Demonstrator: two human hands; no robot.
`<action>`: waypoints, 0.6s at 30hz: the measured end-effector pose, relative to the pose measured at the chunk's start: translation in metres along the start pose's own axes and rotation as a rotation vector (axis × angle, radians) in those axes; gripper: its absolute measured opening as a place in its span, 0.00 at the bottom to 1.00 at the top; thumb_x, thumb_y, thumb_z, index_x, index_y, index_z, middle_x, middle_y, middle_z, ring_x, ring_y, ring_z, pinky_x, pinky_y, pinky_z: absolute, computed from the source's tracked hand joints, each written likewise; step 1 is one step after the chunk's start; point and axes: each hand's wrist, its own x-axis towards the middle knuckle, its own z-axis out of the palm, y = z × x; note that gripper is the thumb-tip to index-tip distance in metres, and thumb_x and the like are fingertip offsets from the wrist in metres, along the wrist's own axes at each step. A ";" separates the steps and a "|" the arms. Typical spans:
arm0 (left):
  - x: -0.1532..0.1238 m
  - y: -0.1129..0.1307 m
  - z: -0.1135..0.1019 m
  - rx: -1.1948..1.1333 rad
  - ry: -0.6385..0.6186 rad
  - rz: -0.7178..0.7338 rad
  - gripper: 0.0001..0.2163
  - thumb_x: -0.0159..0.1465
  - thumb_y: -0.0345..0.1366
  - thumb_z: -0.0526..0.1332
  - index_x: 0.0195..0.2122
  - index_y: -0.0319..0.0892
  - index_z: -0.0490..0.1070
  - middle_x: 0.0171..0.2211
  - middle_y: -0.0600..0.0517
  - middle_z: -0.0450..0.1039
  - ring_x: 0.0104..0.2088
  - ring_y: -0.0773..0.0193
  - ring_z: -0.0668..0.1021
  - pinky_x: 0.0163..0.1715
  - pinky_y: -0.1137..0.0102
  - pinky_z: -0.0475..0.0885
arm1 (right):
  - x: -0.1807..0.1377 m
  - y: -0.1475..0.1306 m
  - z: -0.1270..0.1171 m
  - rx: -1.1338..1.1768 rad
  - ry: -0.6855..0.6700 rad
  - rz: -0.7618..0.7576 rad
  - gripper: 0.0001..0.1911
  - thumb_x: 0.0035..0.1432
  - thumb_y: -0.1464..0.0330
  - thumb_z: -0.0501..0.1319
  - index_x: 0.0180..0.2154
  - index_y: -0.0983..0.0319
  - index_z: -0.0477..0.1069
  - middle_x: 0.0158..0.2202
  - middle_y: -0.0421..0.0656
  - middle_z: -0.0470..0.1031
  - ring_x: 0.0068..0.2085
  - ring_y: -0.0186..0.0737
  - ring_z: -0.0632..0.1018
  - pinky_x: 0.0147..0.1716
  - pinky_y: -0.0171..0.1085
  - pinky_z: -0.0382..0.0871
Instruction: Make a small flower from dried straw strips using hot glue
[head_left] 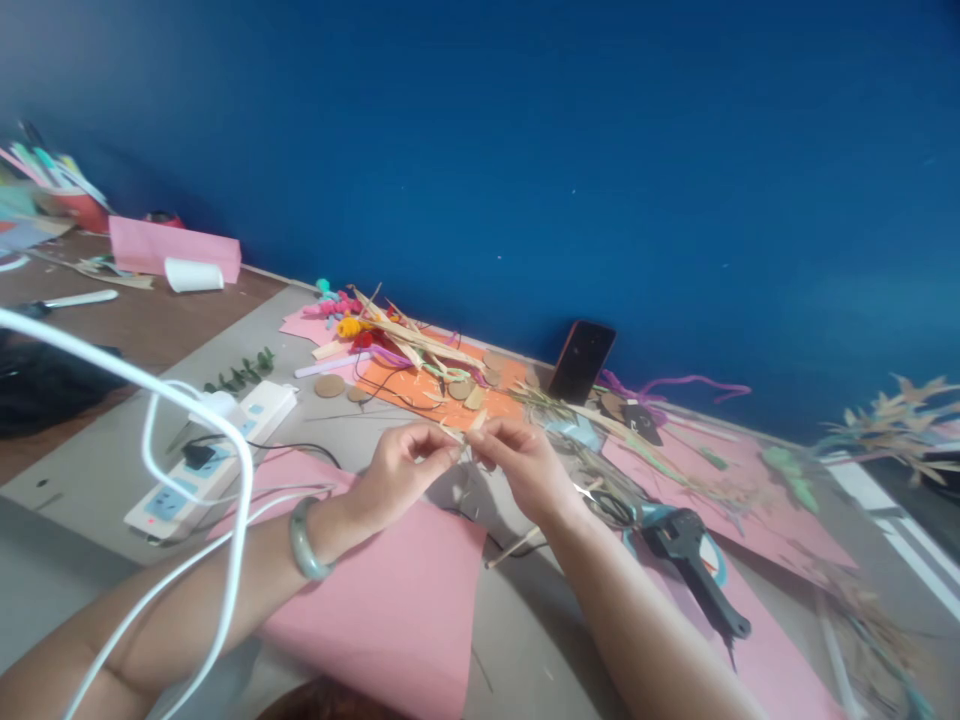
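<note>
Above the middle of the table, my left hand [401, 475] and my right hand [525, 468] are close together, fingertips nearly meeting. Thumb and forefinger of my left hand pinch a small straw-coloured strip [451, 433]. My right hand pinches another pale strip end [478, 421]; whether both ends belong to one piece I cannot tell. Beneath my left wrist lies a pink paper sheet [390, 610]. An orange sheet [420, 385] with dry straw strips [409, 335] on it is just beyond the hands.
A white cable [244, 500] loops across my left forearm near a power strip [214, 460]. A black glue gun [697, 570] lies right of my right forearm. A dark phone [583, 362] leans against the blue wall [480, 180]. A white cup [193, 275] lies on its side at left.
</note>
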 end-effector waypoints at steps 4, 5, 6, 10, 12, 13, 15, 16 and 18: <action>0.000 0.005 0.000 -0.040 0.003 -0.064 0.04 0.57 0.32 0.63 0.27 0.38 0.73 0.23 0.54 0.71 0.26 0.69 0.72 0.29 0.74 0.66 | -0.001 -0.001 0.000 -0.016 0.002 0.000 0.16 0.50 0.58 0.68 0.21 0.62 0.70 0.19 0.36 0.67 0.23 0.31 0.64 0.26 0.33 0.57; 0.000 0.006 0.000 -0.048 0.002 -0.075 0.03 0.56 0.32 0.62 0.28 0.38 0.73 0.23 0.54 0.71 0.26 0.69 0.72 0.29 0.74 0.66 | -0.001 -0.002 0.000 -0.022 0.003 0.001 0.16 0.50 0.58 0.68 0.21 0.62 0.70 0.19 0.36 0.67 0.23 0.31 0.64 0.26 0.34 0.57; 0.000 0.007 0.001 -0.058 -0.003 -0.084 0.03 0.56 0.32 0.62 0.28 0.38 0.73 0.23 0.54 0.71 0.26 0.69 0.72 0.30 0.74 0.66 | -0.001 -0.002 0.000 -0.027 0.004 0.001 0.16 0.50 0.58 0.68 0.21 0.62 0.70 0.18 0.35 0.67 0.23 0.31 0.64 0.26 0.34 0.57; 0.001 0.008 0.001 -0.078 -0.028 -0.097 0.05 0.55 0.34 0.64 0.25 0.38 0.72 0.23 0.53 0.71 0.26 0.68 0.72 0.30 0.73 0.66 | -0.001 -0.002 0.001 -0.027 0.015 0.001 0.16 0.49 0.57 0.68 0.21 0.61 0.70 0.18 0.35 0.67 0.22 0.31 0.64 0.26 0.34 0.57; 0.001 0.007 0.001 -0.068 -0.031 -0.098 0.06 0.55 0.34 0.63 0.25 0.37 0.72 0.23 0.53 0.71 0.27 0.68 0.72 0.31 0.73 0.66 | 0.000 -0.002 0.001 -0.014 0.012 0.012 0.16 0.49 0.57 0.68 0.21 0.61 0.70 0.18 0.36 0.67 0.22 0.31 0.64 0.25 0.34 0.57; 0.001 0.006 0.000 -0.063 -0.028 -0.099 0.05 0.56 0.34 0.63 0.25 0.38 0.72 0.23 0.53 0.72 0.27 0.68 0.72 0.31 0.73 0.66 | 0.000 -0.002 0.001 -0.008 0.009 0.016 0.17 0.49 0.56 0.67 0.21 0.61 0.70 0.18 0.36 0.67 0.22 0.31 0.64 0.25 0.34 0.58; 0.002 0.004 0.000 -0.061 -0.010 -0.110 0.05 0.56 0.33 0.62 0.27 0.38 0.74 0.24 0.53 0.72 0.27 0.68 0.72 0.31 0.72 0.66 | 0.001 -0.002 0.000 -0.006 0.009 0.012 0.16 0.50 0.56 0.67 0.21 0.61 0.70 0.19 0.36 0.67 0.22 0.32 0.64 0.26 0.34 0.58; 0.004 0.003 -0.001 -0.060 0.003 -0.126 0.04 0.55 0.33 0.62 0.28 0.38 0.74 0.24 0.53 0.72 0.27 0.68 0.72 0.31 0.72 0.66 | 0.001 -0.002 -0.001 -0.008 0.013 0.002 0.16 0.50 0.57 0.67 0.21 0.61 0.70 0.19 0.37 0.68 0.23 0.32 0.64 0.26 0.34 0.58; 0.007 0.001 -0.002 -0.045 0.029 -0.174 0.05 0.54 0.32 0.62 0.30 0.38 0.75 0.22 0.54 0.71 0.25 0.68 0.72 0.28 0.73 0.65 | 0.001 -0.001 -0.004 -0.011 0.026 -0.021 0.16 0.51 0.57 0.66 0.21 0.61 0.70 0.19 0.37 0.68 0.23 0.32 0.64 0.26 0.34 0.58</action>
